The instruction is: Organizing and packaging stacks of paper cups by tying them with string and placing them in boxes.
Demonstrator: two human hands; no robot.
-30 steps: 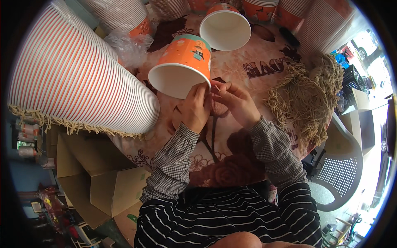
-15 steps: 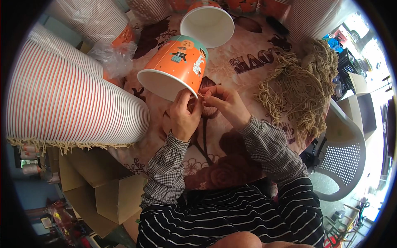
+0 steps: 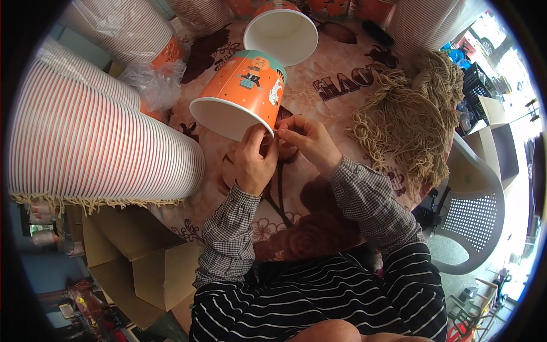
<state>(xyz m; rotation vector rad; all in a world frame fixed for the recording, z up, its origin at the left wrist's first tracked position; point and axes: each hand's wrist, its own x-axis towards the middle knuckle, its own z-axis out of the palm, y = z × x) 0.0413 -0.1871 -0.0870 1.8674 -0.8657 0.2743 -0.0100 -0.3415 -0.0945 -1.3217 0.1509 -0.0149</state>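
Floral tablecloth (image 3: pixel 327 125) covering the table. At left lies a long stack of nested cups (image 3: pixel 108 137); at right, a tangled bundle of tan cord (image 3: pixel 421 117). Between them, the orange paper bucket (image 3: pixel 236 85) tilts, mouth toward the person. The left hand (image 3: pixel 256 162) closes its fingers on the rim's near right edge. The right hand (image 3: pixel 312 143) pinches beside it, fingertips together; any content is too small to tell.

Orange paper bucket (image 3: pixel 235 85), cartoon-printed, white inside, tilted, open mouth nearest
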